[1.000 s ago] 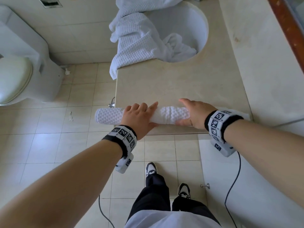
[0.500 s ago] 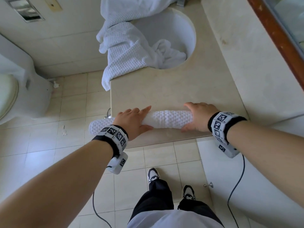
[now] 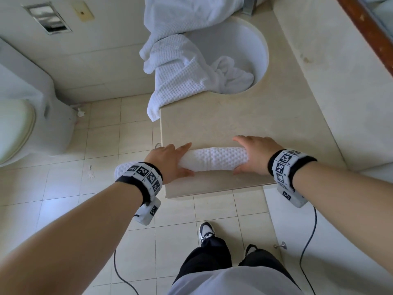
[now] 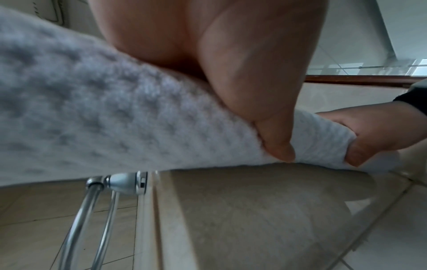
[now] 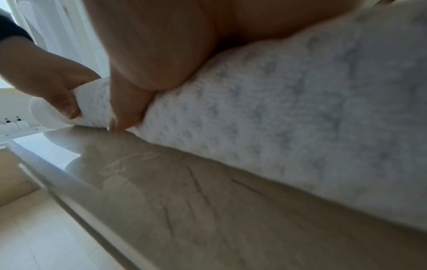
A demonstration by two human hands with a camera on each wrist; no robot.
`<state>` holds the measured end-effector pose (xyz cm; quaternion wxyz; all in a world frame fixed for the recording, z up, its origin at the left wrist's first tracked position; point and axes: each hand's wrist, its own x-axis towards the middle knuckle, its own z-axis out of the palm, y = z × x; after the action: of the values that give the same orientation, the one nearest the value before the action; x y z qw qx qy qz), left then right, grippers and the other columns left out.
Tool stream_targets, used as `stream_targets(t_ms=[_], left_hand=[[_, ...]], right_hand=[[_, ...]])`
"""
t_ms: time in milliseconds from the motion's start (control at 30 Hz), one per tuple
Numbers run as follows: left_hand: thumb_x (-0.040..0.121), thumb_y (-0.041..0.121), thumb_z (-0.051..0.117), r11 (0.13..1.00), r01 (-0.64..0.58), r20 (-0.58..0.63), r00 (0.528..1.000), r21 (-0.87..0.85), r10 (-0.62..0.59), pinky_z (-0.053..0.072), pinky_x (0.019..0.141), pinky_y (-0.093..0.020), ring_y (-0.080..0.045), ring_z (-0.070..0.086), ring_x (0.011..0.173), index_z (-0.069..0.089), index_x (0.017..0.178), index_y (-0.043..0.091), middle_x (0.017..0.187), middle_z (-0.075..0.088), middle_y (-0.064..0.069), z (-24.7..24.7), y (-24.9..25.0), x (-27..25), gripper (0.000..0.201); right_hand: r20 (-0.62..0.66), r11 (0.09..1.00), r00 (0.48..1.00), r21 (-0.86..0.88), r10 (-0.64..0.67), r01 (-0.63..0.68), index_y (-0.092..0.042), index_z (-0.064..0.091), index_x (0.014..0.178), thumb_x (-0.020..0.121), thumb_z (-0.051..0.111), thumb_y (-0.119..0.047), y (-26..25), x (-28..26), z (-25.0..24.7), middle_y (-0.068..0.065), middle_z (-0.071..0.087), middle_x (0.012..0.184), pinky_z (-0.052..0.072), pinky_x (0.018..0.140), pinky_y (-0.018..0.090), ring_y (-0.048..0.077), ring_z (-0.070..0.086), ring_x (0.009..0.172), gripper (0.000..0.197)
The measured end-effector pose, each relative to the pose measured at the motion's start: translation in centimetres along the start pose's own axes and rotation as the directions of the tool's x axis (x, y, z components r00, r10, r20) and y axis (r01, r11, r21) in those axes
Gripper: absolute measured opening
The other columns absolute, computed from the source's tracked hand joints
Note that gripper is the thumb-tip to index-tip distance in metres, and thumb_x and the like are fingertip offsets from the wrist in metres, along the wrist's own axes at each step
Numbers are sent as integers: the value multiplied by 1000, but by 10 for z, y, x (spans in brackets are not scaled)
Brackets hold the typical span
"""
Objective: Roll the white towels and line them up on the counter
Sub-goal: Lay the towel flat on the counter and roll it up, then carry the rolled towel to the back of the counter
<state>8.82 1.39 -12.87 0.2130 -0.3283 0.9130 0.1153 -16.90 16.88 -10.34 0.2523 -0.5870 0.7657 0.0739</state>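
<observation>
A rolled white waffle towel lies crosswise on the beige counter, a little back from its near edge. The roll's left end sticks out past the counter's left edge, over the floor. My left hand grips the roll's left part, fingers over the top and thumb on the near side. My right hand grips the right part the same way, thumb down at the counter. Loose white towels lie heaped at the far end, spilling into the sink and over the left edge.
A toilet stands on the tiled floor to the left. A chrome rail is fixed to the counter's left side. A wall ledge and a wood-framed mirror run along the right. Cables hang from both wrists.
Both hands have pushed the roll away from the counter's near edge, so a strip of bare counter now shows in front of it. Both hands keep their hold.
</observation>
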Motion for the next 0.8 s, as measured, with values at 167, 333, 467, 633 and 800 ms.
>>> stream_targets(t_ms=[167,333,467,633,800], left_hand=[[78,84,45,999,24,-39,999,22,-23,46,97,-38,-27,56,112,8,156,41,121,55,-5,0,-10,-6,96],[79,83,46,993,113,-11,994,-38,-113,50,92,-39,-25,60,108,8,155,45,129,50,-3,-2,-21,-18,93],[79,84,43,988,127,6,992,-92,-127,48,90,-37,-22,60,107,8,151,53,127,49,3,-5,-30,-21,87],[83,83,39,993,66,-9,998,-98,-67,43,96,-40,-16,59,101,8,148,60,115,54,8,-16,-67,-9,76],[80,88,28,995,-15,-19,1000,-98,13,39,95,-41,-15,59,103,6,147,62,102,57,12,-31,-147,25,75]], right_hand=[[-46,999,998,-2,-39,39,-31,31,143,64,67,-81,-9,12,2,-4,56,133,45,98,38,20,56,114,100],[6,997,998,48,-67,67,-30,28,144,69,63,-81,-19,26,-3,1,48,139,47,94,39,22,54,116,97],[19,995,996,40,-93,92,-31,25,146,73,59,-80,-24,36,-6,1,51,139,48,92,38,23,56,115,94],[-39,992,992,38,-116,117,-46,22,149,79,49,-81,-41,52,-8,-2,56,131,46,94,35,20,55,114,83],[-52,993,995,84,-81,85,-53,22,148,77,41,-85,-87,107,-28,-5,56,123,46,96,35,17,54,112,80]])
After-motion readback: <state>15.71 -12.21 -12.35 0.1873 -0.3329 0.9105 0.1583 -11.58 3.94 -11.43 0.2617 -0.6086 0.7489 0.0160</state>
